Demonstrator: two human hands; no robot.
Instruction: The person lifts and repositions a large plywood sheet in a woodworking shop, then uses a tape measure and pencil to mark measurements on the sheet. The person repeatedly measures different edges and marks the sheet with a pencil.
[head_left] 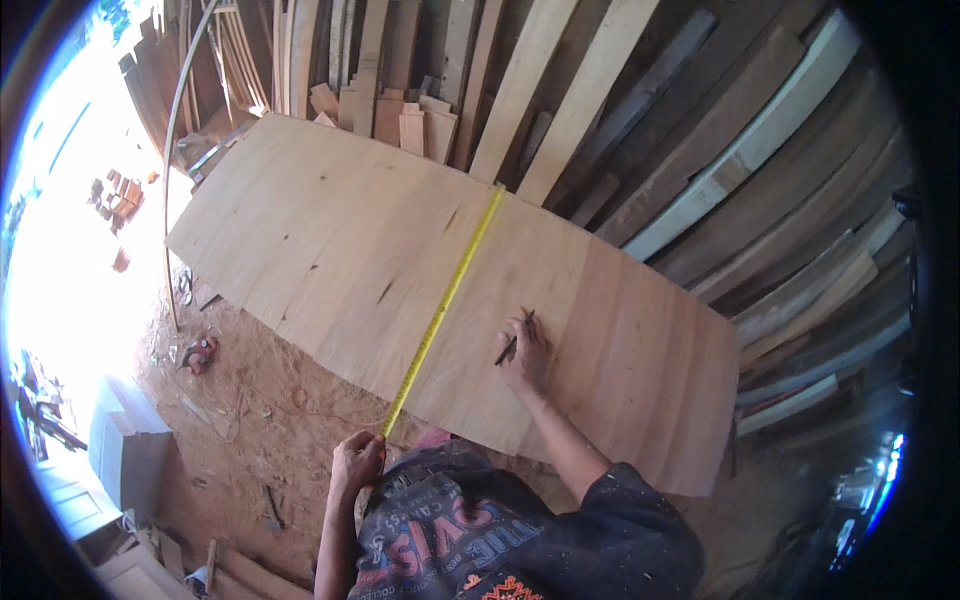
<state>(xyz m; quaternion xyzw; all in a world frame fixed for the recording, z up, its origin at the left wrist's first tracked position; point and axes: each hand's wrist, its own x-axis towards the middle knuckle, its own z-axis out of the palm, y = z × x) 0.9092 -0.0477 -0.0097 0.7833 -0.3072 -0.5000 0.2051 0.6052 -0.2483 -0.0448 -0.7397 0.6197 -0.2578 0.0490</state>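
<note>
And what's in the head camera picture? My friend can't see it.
A person's left hand holds a yellow tape measure stretched across a big wooden board, while their right hand holds a dark pen or pencil over it. Long planks line the far side, with brown dirt at the near left.

Timber boards [587,90] line the dirt floor [250,365] at its far and right edges. Daylight [70,270] enters at the left edge.
</note>
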